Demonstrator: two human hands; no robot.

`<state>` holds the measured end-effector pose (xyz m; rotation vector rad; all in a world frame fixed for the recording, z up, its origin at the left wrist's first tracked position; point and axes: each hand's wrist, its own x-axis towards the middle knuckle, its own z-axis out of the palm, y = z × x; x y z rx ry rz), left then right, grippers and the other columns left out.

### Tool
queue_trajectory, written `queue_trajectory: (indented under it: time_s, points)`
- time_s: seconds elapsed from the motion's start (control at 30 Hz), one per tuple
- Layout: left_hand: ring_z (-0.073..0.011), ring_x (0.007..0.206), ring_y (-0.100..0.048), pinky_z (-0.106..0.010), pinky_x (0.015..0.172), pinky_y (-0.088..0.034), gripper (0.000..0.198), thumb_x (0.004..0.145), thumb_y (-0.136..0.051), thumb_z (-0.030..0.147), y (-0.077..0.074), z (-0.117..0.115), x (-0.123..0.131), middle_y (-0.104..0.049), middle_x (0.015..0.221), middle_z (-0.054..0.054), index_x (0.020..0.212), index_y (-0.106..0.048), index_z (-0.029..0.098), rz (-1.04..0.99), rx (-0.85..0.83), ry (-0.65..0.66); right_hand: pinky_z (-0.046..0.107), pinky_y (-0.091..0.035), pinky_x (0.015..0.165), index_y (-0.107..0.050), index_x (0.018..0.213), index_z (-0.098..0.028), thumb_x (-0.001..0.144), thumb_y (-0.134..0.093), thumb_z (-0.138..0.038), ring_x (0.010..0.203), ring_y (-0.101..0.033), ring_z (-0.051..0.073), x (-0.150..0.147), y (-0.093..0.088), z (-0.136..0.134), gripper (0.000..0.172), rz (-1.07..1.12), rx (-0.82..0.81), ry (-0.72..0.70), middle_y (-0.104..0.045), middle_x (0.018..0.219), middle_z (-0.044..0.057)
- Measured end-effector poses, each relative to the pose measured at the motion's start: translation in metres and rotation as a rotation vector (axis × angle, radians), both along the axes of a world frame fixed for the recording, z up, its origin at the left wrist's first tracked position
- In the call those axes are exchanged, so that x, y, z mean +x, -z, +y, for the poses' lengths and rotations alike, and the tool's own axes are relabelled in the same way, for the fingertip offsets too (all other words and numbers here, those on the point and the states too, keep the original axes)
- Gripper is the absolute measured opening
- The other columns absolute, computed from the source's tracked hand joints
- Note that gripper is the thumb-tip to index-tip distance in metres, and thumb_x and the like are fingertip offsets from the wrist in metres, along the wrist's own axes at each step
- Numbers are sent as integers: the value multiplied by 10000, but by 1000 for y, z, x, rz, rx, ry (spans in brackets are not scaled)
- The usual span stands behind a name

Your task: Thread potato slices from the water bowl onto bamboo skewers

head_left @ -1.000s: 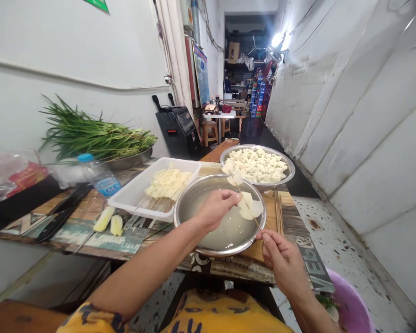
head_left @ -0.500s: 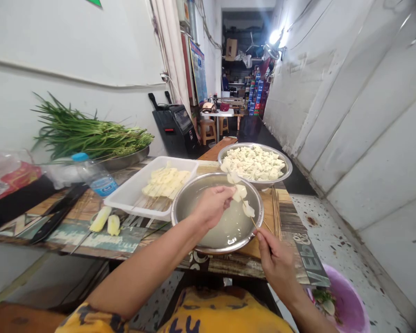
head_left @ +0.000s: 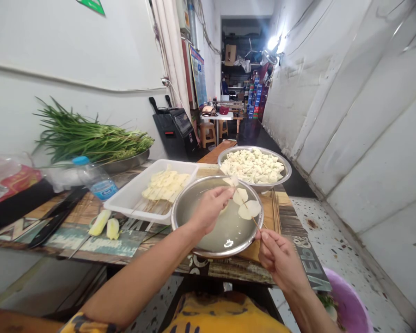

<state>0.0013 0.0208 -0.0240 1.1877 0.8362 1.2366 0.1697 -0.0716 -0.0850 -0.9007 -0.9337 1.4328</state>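
My right hand is closed on the lower end of a thin wooden skewer, near the right rim of a metal bowl of cloudy water. Several thin pale slices are threaded on the skewer, which slants up over the bowl. My left hand is above the water, its fingers pinched at the slices near the skewer's upper part; the fingertips partly hide what they grip. Left of the bowl, a white plastic tray holds skewered pale slices.
Behind the bowl stands a metal basin of pale florets. Bare skewers lie at the right. Leftward are a bottle, a black knife, vegetable pieces and greens. A purple tub sits below right.
The slices on the skewer have turned to show their flat faces more. My left hand has shifted slightly left, and my right hand has turned a little around the skewer's end.
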Motion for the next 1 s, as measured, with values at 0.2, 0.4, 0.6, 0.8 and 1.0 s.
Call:
queue_trajectory:
  time_s: [0.2,0.4,0.6,0.8,1.0]
  points:
    - [-51,539,-350,-201,515,-269,323,601,-794,359,-11,5,0,-481,598,22,656,-594,111,-253,-109,-102,195,-130,421,-572,864,-148,838,-589,-475,449,-187,42,2,13,-7,329,-187,99,67,-236,501,-101]
    - [-40,522,-357,-185,502,-260,342,561,-823,341,-15,4,-2,-509,594,5,635,-596,95,-254,-132,-41,183,-102,387,-558,835,-161,815,-615,-481,406,-127,25,3,7,-8,325,-76,16,-52,-192,487,-121]
    - [-43,516,-354,-186,509,-265,284,694,-734,340,-14,3,-5,-531,626,-17,653,-589,99,-153,-46,35,169,-143,402,-548,842,-159,807,-626,-485,425,-202,26,3,9,-11,338,-170,50,73,-262,501,-104]
    - [-36,490,-331,-168,487,-245,218,767,-655,278,-14,1,-1,-497,608,-2,676,-557,106,-250,-95,42,175,-103,359,-522,796,-182,805,-616,-493,368,-94,14,4,-2,-13,324,-4,-78,-164,-177,470,-131]
    - [-45,495,-339,-172,485,-249,203,798,-604,249,-14,-1,4,-493,604,-8,663,-541,112,-219,-33,-77,183,-171,414,-560,867,-160,825,-596,-480,445,-246,41,-1,3,-13,324,-270,110,165,-300,512,-88]
